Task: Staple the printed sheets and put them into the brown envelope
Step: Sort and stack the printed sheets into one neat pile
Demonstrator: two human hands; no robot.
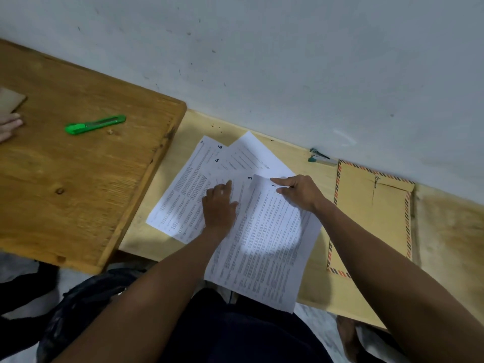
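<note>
While hands sort, green cutter [95, 124], stapler [321, 159] nearby.

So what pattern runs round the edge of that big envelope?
Diagonal stripes in orange-red and dark, bordering the brown envelope; seen in the head view.

A pale, scuffed wall [288, 61] is seen across the upper frame. Below it a light counter [445, 226] is set, adjoined at left by a darker wooden counter [78, 192].
</note>
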